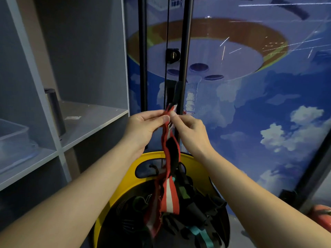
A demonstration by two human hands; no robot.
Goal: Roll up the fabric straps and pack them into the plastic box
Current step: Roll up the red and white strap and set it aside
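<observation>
Both hands meet at mid-frame, raised in front of a wall mural (250,104) of blue sky and clouds. The left hand (143,126) has thumb and forefinger closed on the top end of a red, white and black fabric strap (167,138), the other fingers curled loosely beneath. The right hand (189,129) pinches the same end from the other side, its fingertips touching those of the left. Above the pinch a short black tab of the strap sticks up against 2 black vertical poles (186,51) standing close to the mural.

From the fingers the strap hangs straight down, wavy along its edges, and runs into a yellow tub (114,208) directly below the forearms. The tub holds a tangled heap of dark straps (197,217), among them a teal one, and the red strap's lower length lies folded on top of this heap. The tub's rim stands just beside the foot of a grey shelf unit (86,122) on the left.

The clear plastic box (12,138) sits on a lower shelf at the far left edge, well apart from the hands, partly cut off by the frame. A dark cylinder (55,111) stands in the next compartment, with bare shelf board to its right. Between the shelf's front edge and the poles is a narrow gap; open space lies to the right of the right arm
</observation>
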